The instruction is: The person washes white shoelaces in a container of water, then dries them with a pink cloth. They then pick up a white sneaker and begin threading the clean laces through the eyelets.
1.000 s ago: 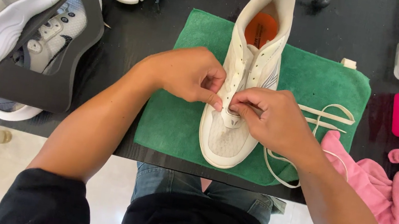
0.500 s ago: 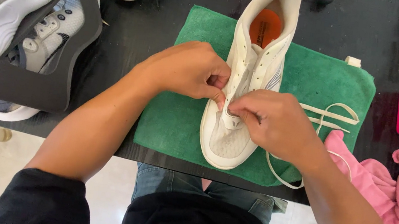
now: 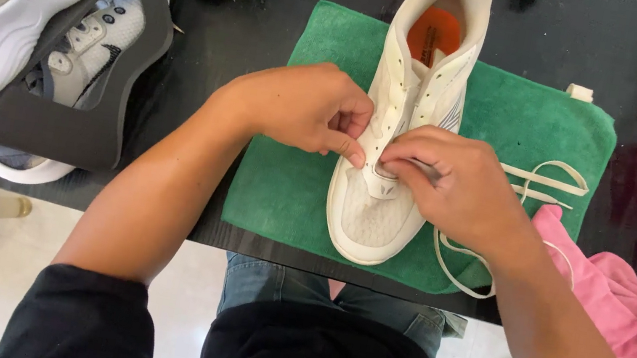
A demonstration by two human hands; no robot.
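Hands meet over a white sneaker point(image 3: 382, 206) lying on the green towel point(image 3: 291, 192), heel away from the person. The right hand point(image 3: 453, 188) pinches the cream lace point(image 3: 544, 182) at the lowest eyelets; the left hand point(image 3: 304, 109), curled shut, presses the sneaker's left side.
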